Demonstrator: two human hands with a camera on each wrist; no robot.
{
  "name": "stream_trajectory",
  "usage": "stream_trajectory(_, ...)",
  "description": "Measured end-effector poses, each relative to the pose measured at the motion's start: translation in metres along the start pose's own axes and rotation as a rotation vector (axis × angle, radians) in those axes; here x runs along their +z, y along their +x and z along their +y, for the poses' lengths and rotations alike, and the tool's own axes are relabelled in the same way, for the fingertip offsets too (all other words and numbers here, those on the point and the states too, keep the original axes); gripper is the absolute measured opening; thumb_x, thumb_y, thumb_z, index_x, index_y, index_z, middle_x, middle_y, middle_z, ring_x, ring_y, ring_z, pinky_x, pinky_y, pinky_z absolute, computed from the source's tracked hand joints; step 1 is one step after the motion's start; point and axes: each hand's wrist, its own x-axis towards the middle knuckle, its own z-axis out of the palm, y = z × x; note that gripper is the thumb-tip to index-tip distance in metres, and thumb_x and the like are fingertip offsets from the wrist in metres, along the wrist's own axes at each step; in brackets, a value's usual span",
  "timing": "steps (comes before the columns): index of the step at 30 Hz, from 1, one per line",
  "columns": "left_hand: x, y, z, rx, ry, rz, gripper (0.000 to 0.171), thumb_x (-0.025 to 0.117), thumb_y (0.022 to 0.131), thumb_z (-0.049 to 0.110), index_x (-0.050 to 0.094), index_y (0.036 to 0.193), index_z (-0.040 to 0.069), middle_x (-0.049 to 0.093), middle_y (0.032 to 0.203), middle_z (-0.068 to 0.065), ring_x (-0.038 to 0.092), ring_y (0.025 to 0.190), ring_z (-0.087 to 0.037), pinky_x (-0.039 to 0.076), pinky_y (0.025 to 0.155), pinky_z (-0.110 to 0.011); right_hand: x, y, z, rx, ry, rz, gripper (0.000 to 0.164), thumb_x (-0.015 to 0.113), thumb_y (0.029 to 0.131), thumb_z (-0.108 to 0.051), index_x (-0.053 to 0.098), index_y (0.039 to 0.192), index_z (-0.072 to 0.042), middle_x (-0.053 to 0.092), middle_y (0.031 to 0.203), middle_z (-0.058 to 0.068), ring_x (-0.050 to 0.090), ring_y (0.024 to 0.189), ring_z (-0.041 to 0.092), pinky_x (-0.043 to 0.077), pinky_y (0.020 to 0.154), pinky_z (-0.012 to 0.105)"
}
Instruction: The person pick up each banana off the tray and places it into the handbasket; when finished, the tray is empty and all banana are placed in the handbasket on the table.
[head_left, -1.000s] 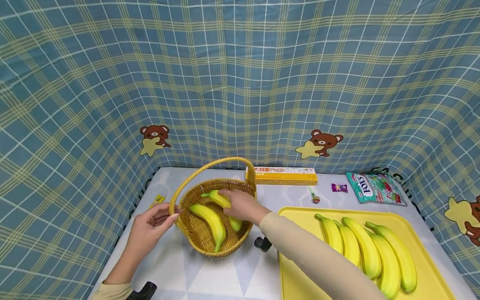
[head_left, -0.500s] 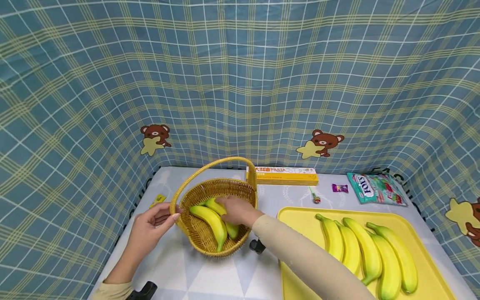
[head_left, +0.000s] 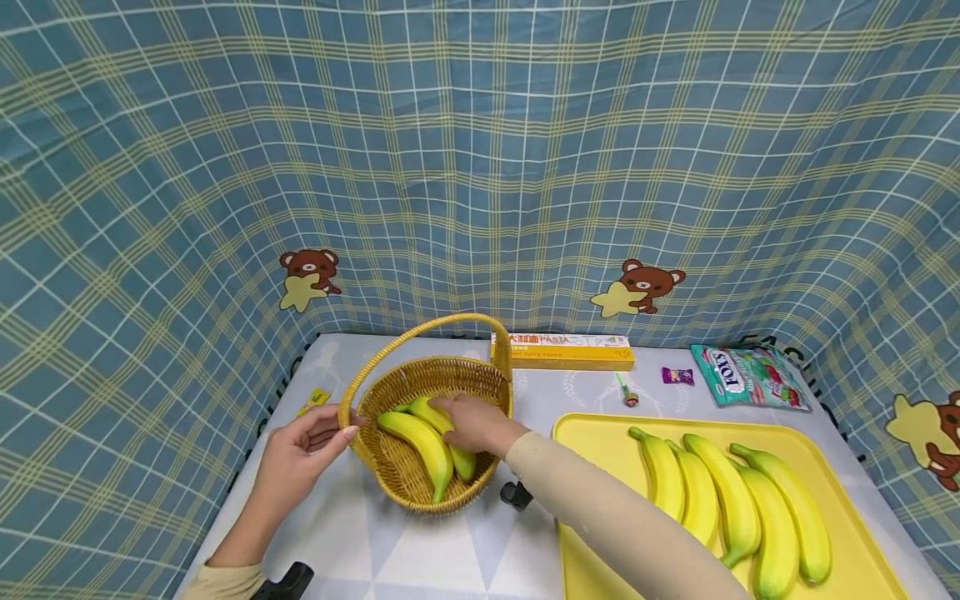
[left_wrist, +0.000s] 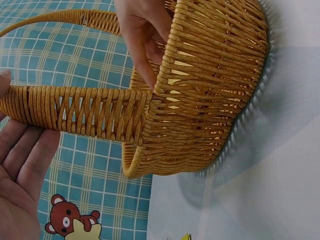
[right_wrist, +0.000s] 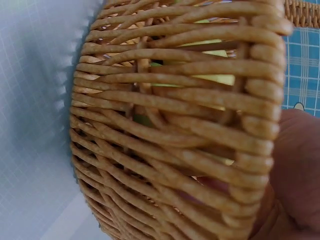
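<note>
Even light is filling the scene — distortion is bending the blue plaid fabric curtain [head_left: 480, 167] at left and right. The round golden wicker basket [left_wrist: 210, 90] is casting soft shadow — the right wrist view's flat pale tabletop [right_wrist: 25, 195] is blurring.

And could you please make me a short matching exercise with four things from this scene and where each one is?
Things
1. Left hand
2. Pasta box
3. Right hand
4. FOX'S bag

Places
A. Inside the basket, on a banana
B. Near the far right corner of the table
C. At the side of the basket, holding its handle
D. Along the back edge of the table, its left end behind the handle

Right pairs: 1-C, 2-D, 3-A, 4-B
</note>
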Motion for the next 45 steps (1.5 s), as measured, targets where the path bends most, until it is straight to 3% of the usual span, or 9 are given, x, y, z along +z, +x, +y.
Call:
stream_trajectory(8,0.000,0.000,0.000,0.000,-0.003,-0.001,0.019,0.072,0.095,0.004,0.070,0.114,0.003,0.076,0.107,-0.007,0.071,0.097,-0.004,0.060,0.081,-0.019,-0.009,-0.006,0.004,-0.015,0.036,0.012,0.060,0.062,0.103,-0.025,0.040,0.158,-0.021,0.051,0.152,0.008,0.050,0.138,0.025,0.044,0.114,0.038)
stream_trajectory(13,0.000,0.000,0.000,0.007,-0.002,0.003,0.020,0.072,0.095,0.004,0.071,0.114,0.012,0.076,0.107,-0.006,0.071,0.097,-0.003,0.060,0.080,-0.019,-0.013,-0.013,0.007,-0.050,0.043,0.051,0.059,0.061,0.103,-0.025,0.039,0.158,-0.020,0.053,0.150,0.008,0.050,0.137,0.026,0.046,0.111,0.040)
stream_trajectory(19,0.000,0.000,0.000,0.015,-0.001,0.004,0.021,0.072,0.095,0.003,0.071,0.114,0.012,0.077,0.107,-0.007,0.071,0.097,-0.003,0.060,0.081,-0.019,-0.018,-0.030,0.010,-0.087,0.036,0.125,0.060,0.062,0.101,-0.026,0.041,0.157,-0.023,0.051,0.151,0.010,0.055,0.131,0.027,0.055,0.097,0.040)
stream_trajectory(26,0.001,0.000,-0.001,0.012,-0.011,0.007,0.020,0.072,0.095,0.002,0.071,0.114,0.008,0.076,0.106,-0.008,0.071,0.096,-0.003,0.060,0.080,-0.019,-0.021,-0.062,0.015,-0.136,0.066,0.231,0.057,0.062,0.101,-0.024,0.045,0.155,-0.023,0.055,0.145,0.011,0.058,0.127,0.028,0.055,0.097,0.045)
stream_trajectory(31,0.001,0.000,-0.002,0.026,-0.009,0.009,0.022,0.072,0.094,0.001,0.071,0.114,0.010,0.076,0.107,-0.008,0.071,0.097,-0.003,0.060,0.080,-0.019,-0.022,-0.090,0.022,-0.134,0.090,0.311,0.056,0.064,0.100,-0.026,0.047,0.153,-0.025,0.060,0.134,0.006,0.060,0.117,0.022,0.056,0.088,0.041)
stream_trajectory(45,0.001,0.000,-0.004,0.022,0.000,0.002,0.023,0.072,0.094,0.001,0.070,0.116,0.002,0.076,0.107,-0.010,0.071,0.097,-0.003,0.060,0.080,-0.018,-0.006,-0.169,0.071,0.035,0.081,0.373,0.054,0.072,0.096,-0.025,0.055,0.147,-0.022,0.063,0.123,0.000,0.062,0.098,0.014,0.056,0.078,0.036)
